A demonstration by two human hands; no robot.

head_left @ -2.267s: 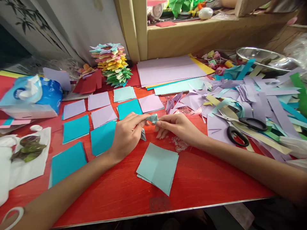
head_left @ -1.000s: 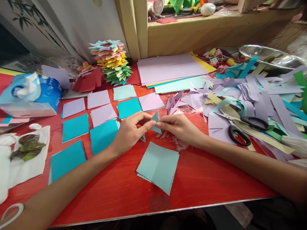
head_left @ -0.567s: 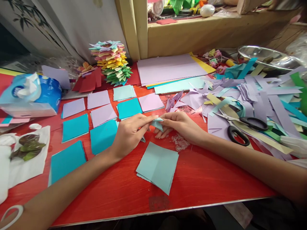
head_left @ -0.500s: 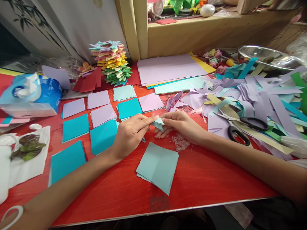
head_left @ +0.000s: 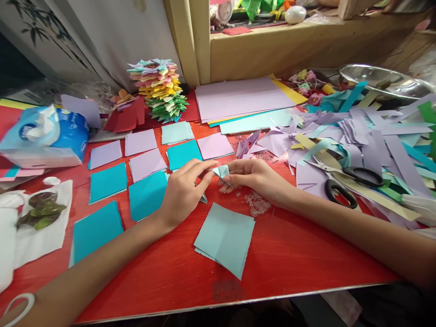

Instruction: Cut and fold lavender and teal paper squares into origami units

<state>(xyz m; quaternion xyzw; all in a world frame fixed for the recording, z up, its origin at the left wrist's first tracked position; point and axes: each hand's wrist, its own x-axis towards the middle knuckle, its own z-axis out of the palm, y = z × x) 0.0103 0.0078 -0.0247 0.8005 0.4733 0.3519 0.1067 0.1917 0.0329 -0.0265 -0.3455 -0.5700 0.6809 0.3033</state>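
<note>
A small folded light blue paper piece (head_left: 222, 171) is pinched between both hands above the red table (head_left: 289, 245). My left hand (head_left: 185, 190) has its thumb and fingers on the piece's left side. On its right side, my right hand (head_left: 254, 176) grips it between thumb and fingers. Another grey-blue folded bit (head_left: 203, 198) shows partly under my left hand, mostly hidden. Nearer the table's front edge lies a short stack of pale blue squares (head_left: 225, 238), slightly fanned, with a faint crease down the middle.
Teal squares (head_left: 108, 181) and lilac squares (head_left: 147, 163) lie in stacks at left, near a tissue pack (head_left: 44, 136). A layered paper tower (head_left: 160, 91) stands behind. Scissors (head_left: 340, 175) rest on paper strips (head_left: 381, 150) at right, beside a metal bowl (head_left: 384, 81).
The folded piece has turned between the fingers and now shows a different face, slightly further left. My left fingers have shifted back a little and the right fingers have changed their hold.
</note>
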